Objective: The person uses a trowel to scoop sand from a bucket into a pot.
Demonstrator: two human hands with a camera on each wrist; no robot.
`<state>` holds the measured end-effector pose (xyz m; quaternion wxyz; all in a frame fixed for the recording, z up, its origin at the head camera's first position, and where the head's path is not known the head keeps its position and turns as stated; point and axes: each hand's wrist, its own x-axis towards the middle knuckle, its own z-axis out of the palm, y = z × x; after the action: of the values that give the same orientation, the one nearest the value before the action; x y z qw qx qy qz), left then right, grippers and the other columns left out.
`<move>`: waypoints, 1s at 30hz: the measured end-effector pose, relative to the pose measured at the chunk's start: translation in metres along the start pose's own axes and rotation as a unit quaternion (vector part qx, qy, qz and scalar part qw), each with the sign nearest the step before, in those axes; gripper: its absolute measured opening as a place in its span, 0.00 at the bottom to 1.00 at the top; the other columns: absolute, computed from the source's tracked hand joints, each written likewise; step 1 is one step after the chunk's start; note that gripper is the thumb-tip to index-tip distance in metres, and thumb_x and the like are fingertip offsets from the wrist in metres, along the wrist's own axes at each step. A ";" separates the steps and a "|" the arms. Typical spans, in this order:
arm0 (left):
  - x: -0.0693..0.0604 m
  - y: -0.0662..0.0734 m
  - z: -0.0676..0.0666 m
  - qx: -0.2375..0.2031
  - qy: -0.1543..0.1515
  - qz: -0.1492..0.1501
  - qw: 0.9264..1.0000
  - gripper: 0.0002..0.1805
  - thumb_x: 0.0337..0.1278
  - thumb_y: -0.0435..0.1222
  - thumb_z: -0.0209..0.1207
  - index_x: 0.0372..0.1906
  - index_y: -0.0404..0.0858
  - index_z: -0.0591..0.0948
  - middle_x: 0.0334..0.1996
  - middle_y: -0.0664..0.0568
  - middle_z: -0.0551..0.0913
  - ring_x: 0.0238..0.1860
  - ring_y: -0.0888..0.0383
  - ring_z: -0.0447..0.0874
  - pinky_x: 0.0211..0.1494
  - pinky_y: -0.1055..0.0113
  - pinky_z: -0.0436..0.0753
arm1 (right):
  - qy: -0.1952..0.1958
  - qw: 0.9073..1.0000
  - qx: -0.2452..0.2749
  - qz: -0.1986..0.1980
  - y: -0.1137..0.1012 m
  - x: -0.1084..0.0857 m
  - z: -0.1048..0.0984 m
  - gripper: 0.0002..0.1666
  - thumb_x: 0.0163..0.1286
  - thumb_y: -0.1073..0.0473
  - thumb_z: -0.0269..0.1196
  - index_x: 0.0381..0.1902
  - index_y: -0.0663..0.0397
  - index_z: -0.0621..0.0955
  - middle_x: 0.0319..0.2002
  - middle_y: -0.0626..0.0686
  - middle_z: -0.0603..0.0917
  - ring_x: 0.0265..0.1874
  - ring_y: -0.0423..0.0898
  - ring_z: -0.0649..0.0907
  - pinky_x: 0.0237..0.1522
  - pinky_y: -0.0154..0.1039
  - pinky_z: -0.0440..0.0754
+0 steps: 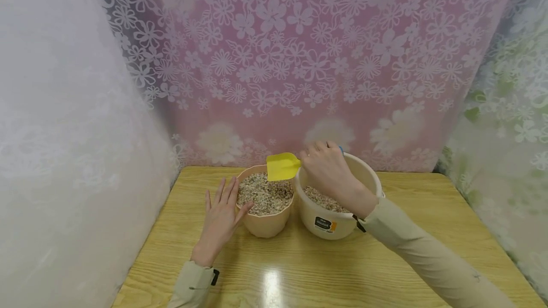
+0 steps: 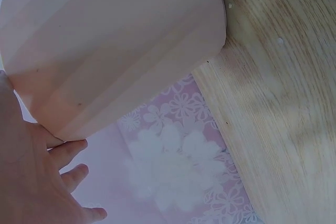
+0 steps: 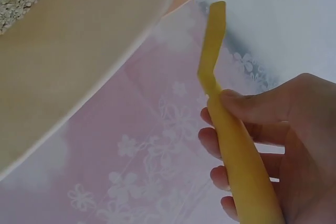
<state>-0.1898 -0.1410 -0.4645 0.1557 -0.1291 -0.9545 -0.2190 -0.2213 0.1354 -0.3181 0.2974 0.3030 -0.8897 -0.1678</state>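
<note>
A yellow shovel is held by its handle in the right hand, its blade above the right part of a peach pot full of pale gravel. In the right wrist view the fingers and thumb of the right hand curl round the yellow handle. The left hand rests against the pot's left side with fingers extended; the left wrist view shows that hand touching the pot wall. A larger cream bucket with gravel inside stands under the right forearm.
Both containers stand side by side on a wooden table. A pink flowered curtain hangs behind the table's back edge, with pale sheets on the left and right. The bucket has a dark label on its front.
</note>
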 end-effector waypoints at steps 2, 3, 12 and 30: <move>0.001 0.001 0.000 -0.001 -0.001 0.001 1.000 0.45 0.72 0.58 0.53 0.81 0.36 0.55 0.80 0.45 0.56 0.81 0.43 0.45 0.76 0.31 0.38 | 0.001 1.000 0.017 0.013 0.007 -0.006 0.001 0.12 0.62 0.55 0.72 0.30 0.55 0.81 0.27 0.53 0.81 0.28 0.50 0.79 0.29 0.42 0.75; 0.001 0.001 0.001 0.000 -0.003 0.001 1.000 0.45 0.72 0.58 0.53 0.81 0.36 0.55 0.80 0.45 0.55 0.81 0.43 0.45 0.77 0.31 0.38 | 0.003 1.000 0.022 0.020 0.011 -0.009 0.002 0.14 0.62 0.53 0.73 0.30 0.55 0.80 0.27 0.53 0.81 0.28 0.50 0.79 0.29 0.42 0.75; 0.001 -0.001 0.000 0.004 -0.018 -0.001 1.000 0.45 0.73 0.60 0.51 0.81 0.37 0.54 0.81 0.47 0.53 0.81 0.46 0.45 0.78 0.34 0.37 | 0.001 0.996 0.055 0.074 0.054 -0.047 0.012 0.13 0.65 0.55 0.72 0.37 0.58 0.82 0.33 0.57 0.84 0.34 0.56 0.81 0.35 0.50 0.78; 0.027 0.052 -0.001 0.024 0.005 0.054 0.998 0.44 0.70 0.58 0.54 0.79 0.36 0.59 0.78 0.43 0.60 0.80 0.42 0.49 0.77 0.32 0.46 | -0.032 0.998 -0.060 -0.003 0.089 -0.097 0.060 0.12 0.55 0.59 0.76 0.33 0.61 0.86 0.34 0.60 0.85 0.35 0.57 0.82 0.33 0.48 0.80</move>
<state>-0.1979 -0.0917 -0.4345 0.1748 -0.1759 -0.9504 -0.1880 -0.2360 0.2722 -0.3636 0.2855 0.2817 -0.8864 -0.2311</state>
